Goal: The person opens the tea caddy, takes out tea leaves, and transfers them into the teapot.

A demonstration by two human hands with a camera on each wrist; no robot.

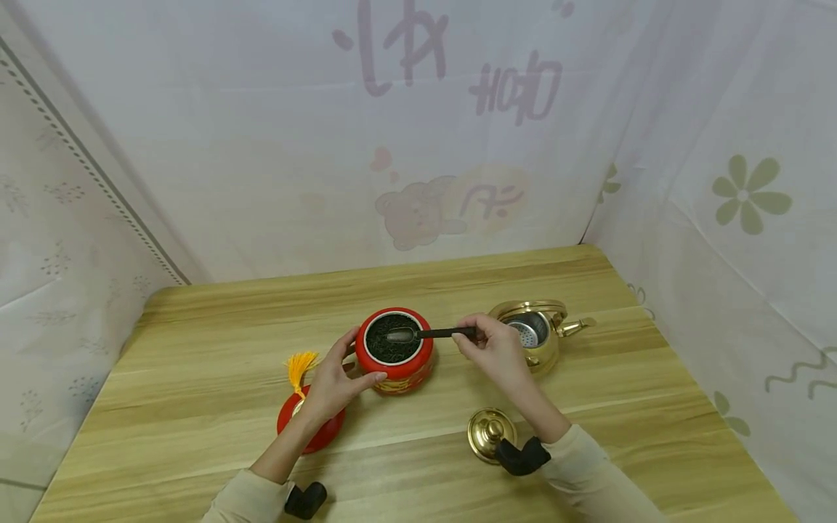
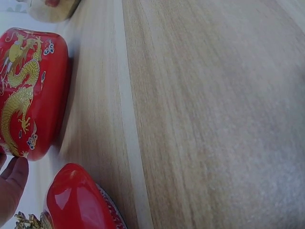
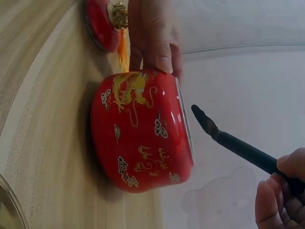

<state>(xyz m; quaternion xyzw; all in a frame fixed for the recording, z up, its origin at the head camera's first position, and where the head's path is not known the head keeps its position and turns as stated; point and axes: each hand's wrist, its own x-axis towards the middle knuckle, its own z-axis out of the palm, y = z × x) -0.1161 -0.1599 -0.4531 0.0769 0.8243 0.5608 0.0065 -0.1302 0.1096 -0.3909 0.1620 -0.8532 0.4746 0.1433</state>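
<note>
On the wood-grain table (image 1: 216,334), midway between its side edges, stands a red jar (image 1: 413,373) of dark shreds (image 1: 381,344). The left hand (image 1: 335,386) grips it between fingers and thumb; the right hand (image 1: 495,346), near a gold teapot (image 1: 546,357), pinches a black scoop (image 1: 431,333) over the jar's mouth.

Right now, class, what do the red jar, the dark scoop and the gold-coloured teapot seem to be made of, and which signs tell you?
Red jar: probably glossy glazed ceramic; highlights sit on its smooth, white-rimmed body.
Dark scoop: perhaps plastic or stained wood, fairly dull; no clear grain settles it.
Gold-coloured teapot: likely polished metal, judging by its bright reflections.
</note>
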